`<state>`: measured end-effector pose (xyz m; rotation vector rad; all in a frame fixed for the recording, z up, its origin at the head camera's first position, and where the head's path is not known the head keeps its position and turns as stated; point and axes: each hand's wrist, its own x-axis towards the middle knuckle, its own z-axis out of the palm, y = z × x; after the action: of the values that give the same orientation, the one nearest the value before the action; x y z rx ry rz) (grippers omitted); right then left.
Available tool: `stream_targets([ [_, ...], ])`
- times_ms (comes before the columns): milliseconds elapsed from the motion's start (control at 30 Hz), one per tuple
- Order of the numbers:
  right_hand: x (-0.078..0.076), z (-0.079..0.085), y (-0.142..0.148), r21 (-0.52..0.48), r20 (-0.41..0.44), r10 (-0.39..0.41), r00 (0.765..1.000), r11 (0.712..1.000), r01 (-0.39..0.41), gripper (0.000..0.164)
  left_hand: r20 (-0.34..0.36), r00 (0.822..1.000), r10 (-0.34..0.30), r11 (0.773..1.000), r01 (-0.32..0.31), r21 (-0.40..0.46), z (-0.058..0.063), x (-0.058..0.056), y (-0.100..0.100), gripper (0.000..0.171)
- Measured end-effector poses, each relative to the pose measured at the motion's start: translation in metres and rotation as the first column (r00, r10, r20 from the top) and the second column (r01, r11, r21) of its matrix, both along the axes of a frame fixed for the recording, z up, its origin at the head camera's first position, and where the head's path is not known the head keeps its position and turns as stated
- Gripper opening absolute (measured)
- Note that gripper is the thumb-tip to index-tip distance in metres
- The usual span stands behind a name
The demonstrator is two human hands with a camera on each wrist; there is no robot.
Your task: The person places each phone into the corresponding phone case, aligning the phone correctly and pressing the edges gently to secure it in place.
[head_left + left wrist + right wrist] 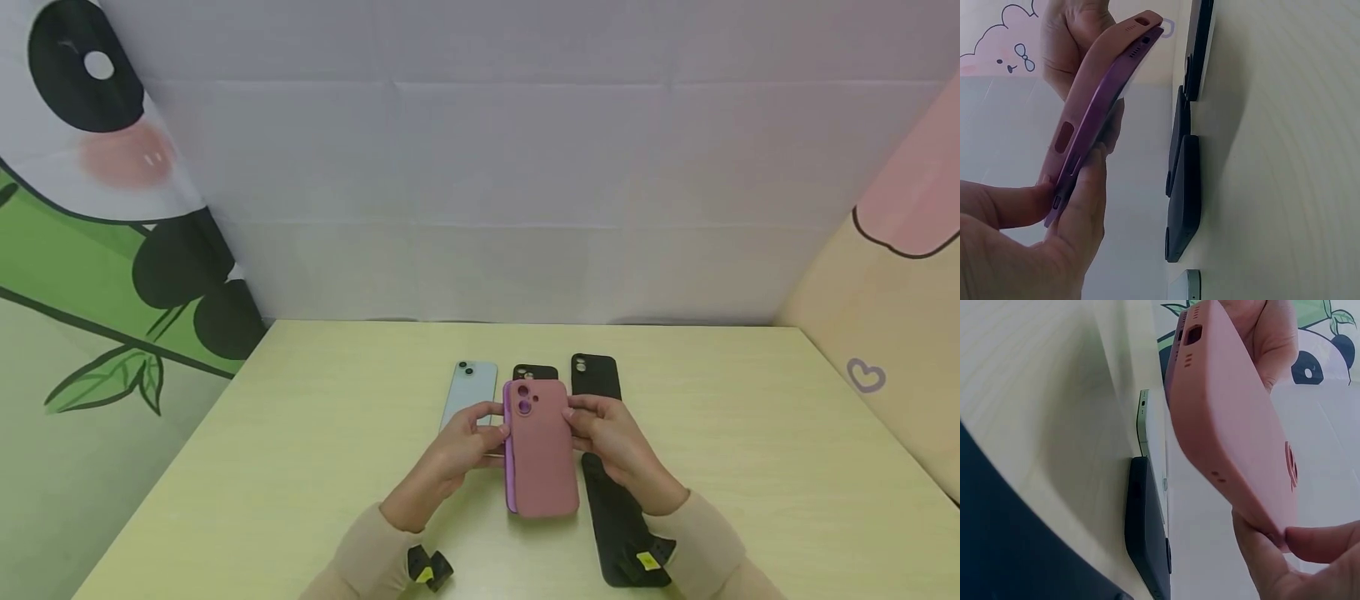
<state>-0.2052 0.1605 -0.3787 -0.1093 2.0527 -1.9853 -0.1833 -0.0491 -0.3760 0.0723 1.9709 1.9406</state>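
A pink phone case [545, 458] lies over a purple phone case [510, 467], both raised above the table. In the left wrist view, the pair stays together near my left hand [463, 446] and parts slightly toward the bottom end. My left thumb rests on the edge of the cases, with fingers behind the purple case [1094, 112]. My right hand [618, 437] pinches the upper right side of the pink case [1235, 419] between thumb and finger. Purple shows through the pink case's camera openings.
On the table [337, 400], a light blue phone [471, 387] lies behind my left hand. A black case-like item [536, 371] is partly hidden by the pink case. Another black one [596, 375] lies to its right, and a longer black one [618, 525] lies nearer, under my right forearm.
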Motion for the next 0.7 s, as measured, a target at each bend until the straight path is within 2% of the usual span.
stream_targets([
  [200, 0.0020, 0.0022, -0.0012, 0.059, -0.010, -0.026, 1.000, 0.998, 0.027, 0.035, 0.014, 1.000, -0.016, 1.000, 0.016, 0.017, 0.0042, 0.0027, 0.0015, 0.030],
  [500, 0.0021, 0.0017, -0.0023, 0.068, -0.007, -0.049, 0.999, 0.996, 0.049, 0.034, 0.031, 0.999, -0.007, 1.000, 0.006, 0.014, 0.0051, 0.0029, 0.0030, 0.031],
  [700, 0.0028, 0.0023, -0.0024, 0.065, 0.006, -0.062, 0.998, 0.996, 0.062, 0.034, 0.019, 1.000, -0.023, 1.000, 0.023, 0.007, 0.0056, 0.0036, 0.0025, 0.036],
])
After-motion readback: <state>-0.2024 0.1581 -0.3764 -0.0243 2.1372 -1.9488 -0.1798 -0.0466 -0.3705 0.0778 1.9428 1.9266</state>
